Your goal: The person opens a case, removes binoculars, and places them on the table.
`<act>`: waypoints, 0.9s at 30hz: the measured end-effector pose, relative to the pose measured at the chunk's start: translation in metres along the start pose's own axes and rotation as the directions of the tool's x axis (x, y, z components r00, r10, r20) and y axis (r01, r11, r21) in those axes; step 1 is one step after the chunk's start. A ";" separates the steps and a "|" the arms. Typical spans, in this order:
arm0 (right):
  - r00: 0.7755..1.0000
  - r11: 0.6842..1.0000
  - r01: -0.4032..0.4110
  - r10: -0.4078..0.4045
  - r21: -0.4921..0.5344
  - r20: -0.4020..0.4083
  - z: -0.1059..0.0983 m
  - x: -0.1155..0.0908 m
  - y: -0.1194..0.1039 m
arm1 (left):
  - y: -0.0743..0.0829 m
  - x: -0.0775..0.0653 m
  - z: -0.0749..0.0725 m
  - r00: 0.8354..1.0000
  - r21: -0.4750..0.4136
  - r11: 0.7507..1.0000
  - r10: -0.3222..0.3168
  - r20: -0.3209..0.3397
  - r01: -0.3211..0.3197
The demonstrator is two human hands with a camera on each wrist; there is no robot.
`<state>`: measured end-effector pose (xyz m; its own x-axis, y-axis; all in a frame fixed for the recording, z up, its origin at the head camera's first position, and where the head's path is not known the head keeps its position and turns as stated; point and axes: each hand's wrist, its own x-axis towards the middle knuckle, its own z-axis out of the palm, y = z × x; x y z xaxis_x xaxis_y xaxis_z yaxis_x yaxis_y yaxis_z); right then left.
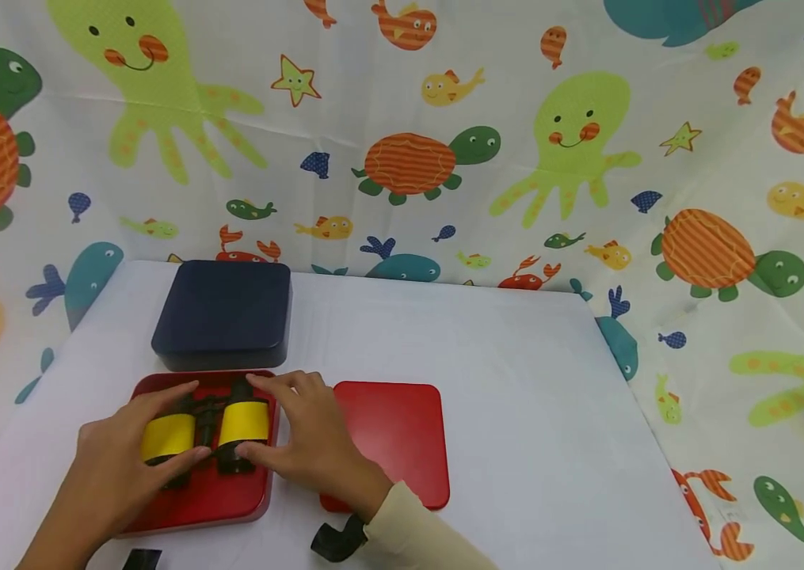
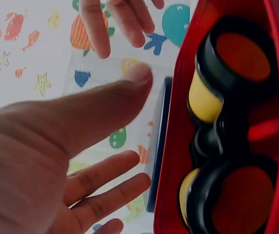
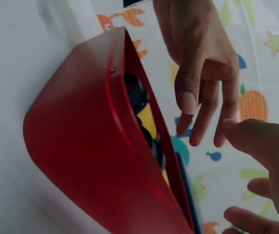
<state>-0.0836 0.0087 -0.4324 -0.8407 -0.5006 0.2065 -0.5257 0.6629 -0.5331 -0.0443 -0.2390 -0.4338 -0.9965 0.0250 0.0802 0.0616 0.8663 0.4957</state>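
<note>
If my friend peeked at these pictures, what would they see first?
Probably the yellow-and-black binoculars, lying in the open red tin, with the left hand and right hand just above. Then the big smiling green octopus, printed on the sea-animal cloth behind the white table.

The binoculars (image 1: 243, 421) are black and yellow, box (image 1: 223, 500) and lid (image 1: 396, 431) red, case (image 1: 223, 309) navy, desk (image 1: 530, 396) white, cloth (image 1: 504, 103) sea-animal-patterned.
</note>
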 end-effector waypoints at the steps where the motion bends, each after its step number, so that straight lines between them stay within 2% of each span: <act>1: 1.000 1.000 0.005 -0.005 -0.003 0.005 0.003 0.001 0.000 | -0.004 0.001 0.000 1.000 0.008 1.000 -0.007 0.013 0.007; 7: 0.998 0.999 0.035 -0.035 0.014 0.058 0.020 0.011 0.001 | -0.021 0.007 -0.002 0.997 0.031 0.999 -0.027 0.069 0.025; 13: 0.993 0.999 0.043 -0.041 -0.017 0.113 0.030 0.018 0.002 | -0.031 0.009 0.003 0.996 0.049 0.999 -0.003 0.087 -0.001; 19: 0.987 0.996 0.045 -0.032 -0.080 0.155 0.035 0.020 -0.003 | -0.035 0.009 0.003 0.993 0.057 0.998 -0.016 0.117 0.009; 27: 0.981 0.979 0.077 -0.041 -0.191 0.188 0.037 0.022 -0.008 | -0.033 0.005 0.003 0.995 0.078 0.997 0.002 0.095 -0.010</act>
<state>-0.0932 -0.0280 -0.4540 -0.7791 -0.6230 0.0701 -0.6041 0.7162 -0.3494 -0.0519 -0.2659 -0.4518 -0.9972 0.0742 -0.0016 0.0665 0.9023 0.4259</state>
